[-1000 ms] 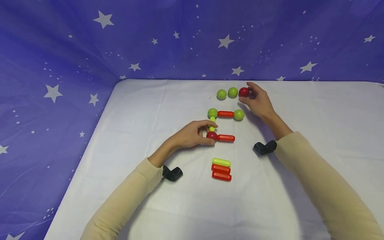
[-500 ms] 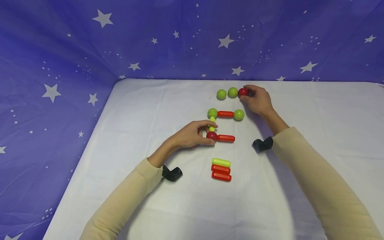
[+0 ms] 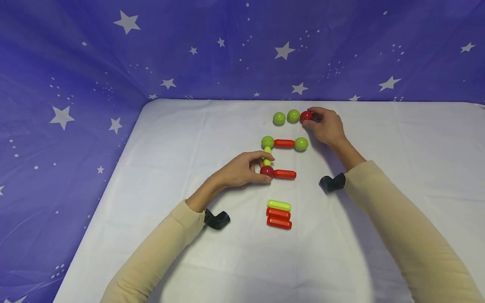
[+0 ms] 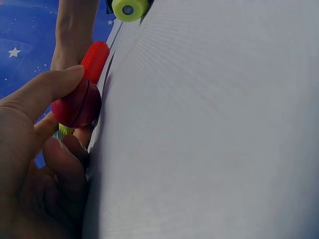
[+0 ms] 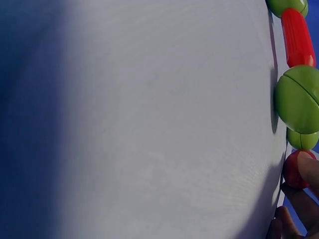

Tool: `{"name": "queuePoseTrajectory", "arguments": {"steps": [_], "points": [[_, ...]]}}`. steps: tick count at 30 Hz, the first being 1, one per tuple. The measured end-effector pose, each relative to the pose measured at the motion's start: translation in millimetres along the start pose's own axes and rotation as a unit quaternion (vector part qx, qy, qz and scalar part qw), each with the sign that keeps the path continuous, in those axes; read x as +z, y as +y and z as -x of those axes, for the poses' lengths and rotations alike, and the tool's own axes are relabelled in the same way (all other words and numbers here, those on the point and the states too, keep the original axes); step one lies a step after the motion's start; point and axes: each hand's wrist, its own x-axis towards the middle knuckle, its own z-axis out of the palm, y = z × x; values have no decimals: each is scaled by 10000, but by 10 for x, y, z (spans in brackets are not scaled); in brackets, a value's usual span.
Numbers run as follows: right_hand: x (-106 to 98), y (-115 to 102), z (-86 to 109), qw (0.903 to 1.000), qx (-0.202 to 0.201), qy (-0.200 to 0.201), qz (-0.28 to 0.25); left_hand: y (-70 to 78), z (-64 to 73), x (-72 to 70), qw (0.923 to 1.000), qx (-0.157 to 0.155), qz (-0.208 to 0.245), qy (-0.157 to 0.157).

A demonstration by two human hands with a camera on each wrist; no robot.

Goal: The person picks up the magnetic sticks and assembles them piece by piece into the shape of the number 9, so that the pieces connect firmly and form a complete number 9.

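With thumb and fingers my left hand (image 3: 242, 170) grips a dark red ball (image 3: 267, 172) at the near corner of a joined ball-and-stick toy. From that ball a red stick (image 3: 285, 174) points right, its far end free. A yellow-green stick (image 3: 267, 156) runs back to a green ball (image 3: 267, 142); a second red stick (image 3: 284, 143) links this to another green ball (image 3: 301, 144). Farther back, my right hand (image 3: 328, 128) pinches a loose red ball (image 3: 306, 116) between thumb and fingers. In the right wrist view that red ball (image 5: 293, 171) is partly covered by the thumb.
Two loose green balls (image 3: 293, 115) lie just left of the right hand's ball. Nearer the front, a yellow-green stick (image 3: 279, 205) and two red sticks (image 3: 279, 223) lie side by side on the white cloth (image 3: 326, 256). A blue star-patterned backdrop (image 3: 227, 63) rises behind.
My right hand's fingers have come together on the loose red ball, which has shifted slightly left toward the green balls. My left hand has kept its grip in place.
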Motion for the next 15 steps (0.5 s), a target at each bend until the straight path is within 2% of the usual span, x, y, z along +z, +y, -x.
{"name": "queuePoseTrajectory", "arguments": {"steps": [6, 15], "points": [[-34, 21, 39, 9999, -14, 105, -125, 8, -6, 10, 10000, 8, -49, 16], [-101, -15, 127, 9980, -141, 141, -597, 22, 2, -4, 9999, 28, -93, 27]]}}
